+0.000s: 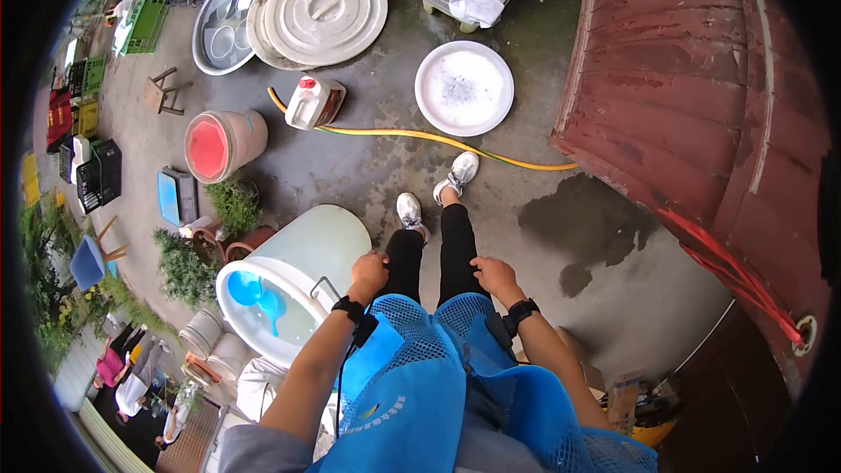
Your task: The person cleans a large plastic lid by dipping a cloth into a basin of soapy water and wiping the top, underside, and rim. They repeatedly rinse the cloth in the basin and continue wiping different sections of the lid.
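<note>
My left hand (pixel 370 271) is closed at the outer side of my left trouser leg, with the fingers curled against the cloth. On the other side, my right hand (pixel 495 276) pinches the cloth of the black trousers (pixel 457 250) just above the knee. Both wrists wear black bands. Close to my left hand stands a large white tub (pixel 311 241) of water. A blue scoop (pixel 270 305) and a round blue piece (pixel 244 287) float inside it, and a wire handle (pixel 326 287) rises at its rim.
A yellow hose (pixel 412 132) crosses the wet ground ahead of my shoes. Beyond it are a white basin (pixel 464 88), a jug (pixel 315 103) and large round lids (pixel 326 10). A pink-filled bucket (pixel 208 147) stands left. Red metal sheeting (pixel 666 79) rises right. People (pixel 131 385) are far left.
</note>
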{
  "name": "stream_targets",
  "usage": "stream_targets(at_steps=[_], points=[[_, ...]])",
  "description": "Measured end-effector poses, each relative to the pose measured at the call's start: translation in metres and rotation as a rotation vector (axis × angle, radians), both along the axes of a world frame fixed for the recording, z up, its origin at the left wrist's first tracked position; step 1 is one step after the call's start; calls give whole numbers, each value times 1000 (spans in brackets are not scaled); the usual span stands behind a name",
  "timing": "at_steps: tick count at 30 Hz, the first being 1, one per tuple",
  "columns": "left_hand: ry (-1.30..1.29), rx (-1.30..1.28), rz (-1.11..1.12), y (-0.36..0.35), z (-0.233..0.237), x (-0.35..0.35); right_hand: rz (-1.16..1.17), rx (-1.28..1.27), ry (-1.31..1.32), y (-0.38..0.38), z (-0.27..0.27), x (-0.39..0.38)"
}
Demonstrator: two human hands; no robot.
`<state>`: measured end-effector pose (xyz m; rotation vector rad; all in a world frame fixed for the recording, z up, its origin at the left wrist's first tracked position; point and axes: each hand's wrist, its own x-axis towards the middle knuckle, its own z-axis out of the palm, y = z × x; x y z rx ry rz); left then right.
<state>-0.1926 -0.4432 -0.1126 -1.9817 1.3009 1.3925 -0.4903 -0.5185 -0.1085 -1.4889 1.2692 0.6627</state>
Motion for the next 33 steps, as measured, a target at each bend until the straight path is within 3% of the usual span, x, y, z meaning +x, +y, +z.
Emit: stream_targets(at_steps=[3, 9, 11, 12, 18, 19, 20, 21, 23, 25, 26, 29, 31, 32, 33], points=[[-5, -17, 59, -24, 3, -3, 41, 19, -33, -26, -10, -3], [23, 170, -134, -57, 13, 19, 16, 53, 7, -58, -18, 3], [433, 392, -406, -58, 18, 37, 103, 114, 24, -60, -20, 6], [454, 472, -442, -77, 35, 43, 99, 124, 20, -61, -18, 9], [695, 684, -528, -118, -24, 84, -56, 201, 41, -69, 5, 26], [666, 708, -561, -132, -33, 84, -116, -31, -3, -65, 10, 31], [638, 735, -589, -142, -40, 83, -119, -27, 12, -64, 12, 33], [652, 742, -591, -149, -43, 78, -98, -69, 31, -63, 14, 35], [589, 458, -600, -161, -50, 67, -69, -105, 50, -71, 16, 34], [643, 56, -55, -161, -66, 58, -111, 373, -28, -90, 21, 25], [590, -32, 83, -166, -74, 50, -105, 383, -24, -99, 23, 24], [470, -202, 448, -213, -103, 33, 438, 443, -157, -135, 11, 22], [505, -233, 699, -236, -145, 28, 508, 494, -149, -167, -26, 37], [539, -190, 862, -253, -163, 26, 210, 472, -256, -197, -39, 50], [574, -141, 1023, -273, -176, 24, -80, 288, -424, -216, -66, 57]])
